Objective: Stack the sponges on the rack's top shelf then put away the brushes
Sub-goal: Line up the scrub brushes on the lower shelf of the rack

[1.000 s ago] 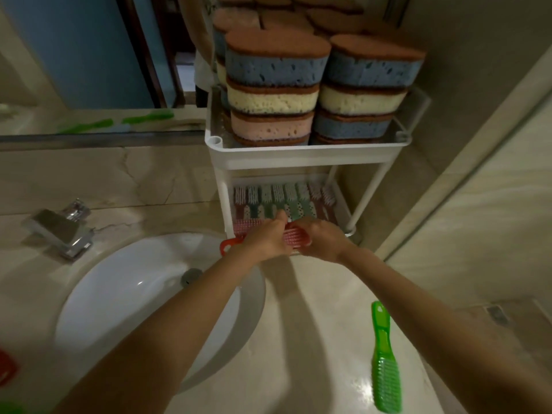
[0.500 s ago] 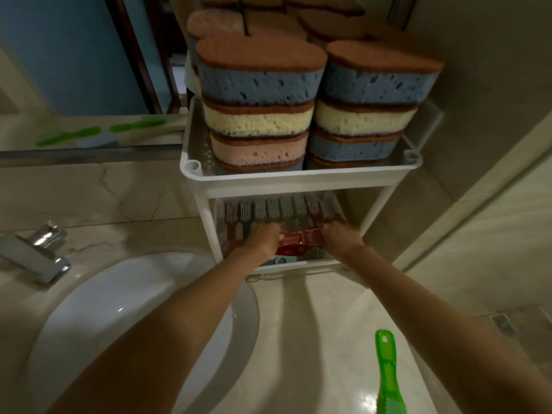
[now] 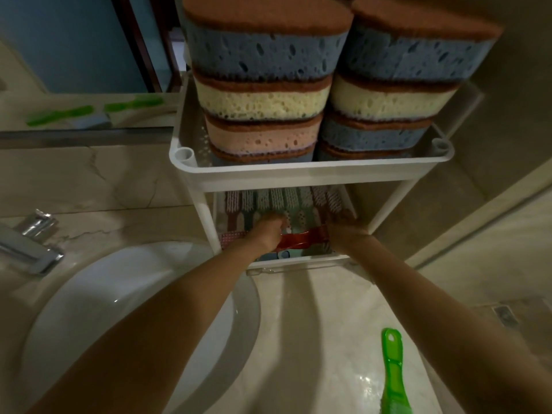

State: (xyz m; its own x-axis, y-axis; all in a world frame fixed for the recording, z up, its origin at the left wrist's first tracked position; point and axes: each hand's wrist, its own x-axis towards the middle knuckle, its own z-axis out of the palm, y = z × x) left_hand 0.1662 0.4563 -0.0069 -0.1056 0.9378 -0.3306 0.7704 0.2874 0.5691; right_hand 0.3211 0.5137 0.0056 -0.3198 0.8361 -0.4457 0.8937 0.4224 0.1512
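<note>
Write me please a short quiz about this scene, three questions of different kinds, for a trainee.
1. Fill in: on the top shelf, the uppermost sponges are ____ under the brown pad.
2. True or false: the green brush lies on the counter, not on a shelf.
3. The left hand and the right hand hold the red brush in: A the top shelf; B the lower shelf; C the counter.
Key: 1 blue; 2 true; 3 B.
</note>
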